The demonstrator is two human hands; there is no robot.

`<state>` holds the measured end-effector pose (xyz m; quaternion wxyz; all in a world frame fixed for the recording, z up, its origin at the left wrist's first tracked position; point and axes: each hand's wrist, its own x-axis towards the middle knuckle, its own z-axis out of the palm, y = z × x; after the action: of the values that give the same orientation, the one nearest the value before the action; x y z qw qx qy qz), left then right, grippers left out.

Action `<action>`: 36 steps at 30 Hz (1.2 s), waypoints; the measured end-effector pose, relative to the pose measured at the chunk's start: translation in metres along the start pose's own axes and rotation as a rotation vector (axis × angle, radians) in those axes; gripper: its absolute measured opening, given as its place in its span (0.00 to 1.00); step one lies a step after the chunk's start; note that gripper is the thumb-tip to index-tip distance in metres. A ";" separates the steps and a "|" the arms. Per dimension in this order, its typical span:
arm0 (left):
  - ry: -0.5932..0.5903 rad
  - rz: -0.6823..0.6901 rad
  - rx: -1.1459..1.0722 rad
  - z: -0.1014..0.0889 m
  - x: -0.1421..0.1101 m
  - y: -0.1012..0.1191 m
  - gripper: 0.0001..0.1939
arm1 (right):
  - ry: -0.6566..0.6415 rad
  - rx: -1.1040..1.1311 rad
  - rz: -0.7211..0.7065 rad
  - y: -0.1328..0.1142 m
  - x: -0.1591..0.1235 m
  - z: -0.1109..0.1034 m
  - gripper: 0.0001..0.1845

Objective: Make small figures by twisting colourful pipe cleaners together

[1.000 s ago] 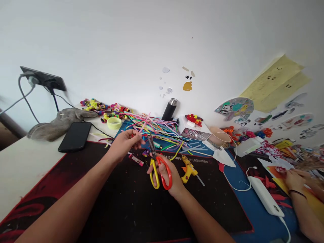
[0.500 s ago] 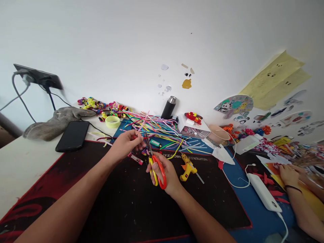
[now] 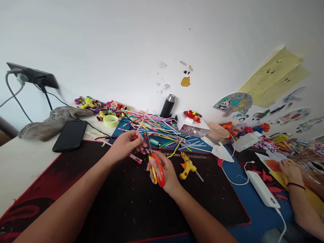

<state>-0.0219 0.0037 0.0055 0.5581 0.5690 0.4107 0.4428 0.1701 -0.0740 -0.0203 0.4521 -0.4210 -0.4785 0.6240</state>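
My right hand [image 3: 165, 172] grips scissors [image 3: 155, 161] with one yellow and one orange handle, the handles squeezed together and the blades pointing up toward my left hand. My left hand [image 3: 125, 144] is closed in a pinch on a thin red pipe cleaner [image 3: 105, 138] that trails off to the left. The blade tips meet the strand right beside my left fingertips. Both hands hover over a black and red desk mat [image 3: 121, 199]. A heap of coloured pipe cleaners [image 3: 154, 126] lies just behind them.
A yellow glue gun [image 3: 186, 166] lies right of my right hand. A black phone [image 3: 70, 135], grey cloth [image 3: 48, 123] and green tape roll [image 3: 110, 120] sit at left; a black bottle [image 3: 167, 106] stands by the wall. Another person's hand [image 3: 291, 170] works at far right near a white power bank [image 3: 263, 189].
The scissor handles have closed from spread apart to squeezed together, and the blades have come up against the strand at my left fingertips. The view has drifted slightly.
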 end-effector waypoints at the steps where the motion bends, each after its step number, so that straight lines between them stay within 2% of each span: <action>1: -0.002 -0.003 0.001 0.000 0.000 0.000 0.15 | 0.001 -0.003 0.000 0.000 0.000 0.001 0.38; 29: -0.009 0.004 0.066 0.001 -0.001 -0.002 0.14 | 0.056 0.024 -0.003 0.008 0.005 0.006 0.34; 33: -0.018 -0.013 0.140 -0.001 0.000 -0.005 0.13 | 0.046 0.034 0.054 0.007 0.006 0.007 0.36; 36: -0.013 -0.033 0.294 -0.007 0.000 -0.009 0.11 | 0.048 0.034 0.101 0.011 0.005 0.007 0.36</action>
<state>-0.0280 0.0063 -0.0032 0.4786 0.6406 0.4768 0.3649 0.1605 -0.0720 -0.0300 0.4384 -0.4516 -0.4353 0.6437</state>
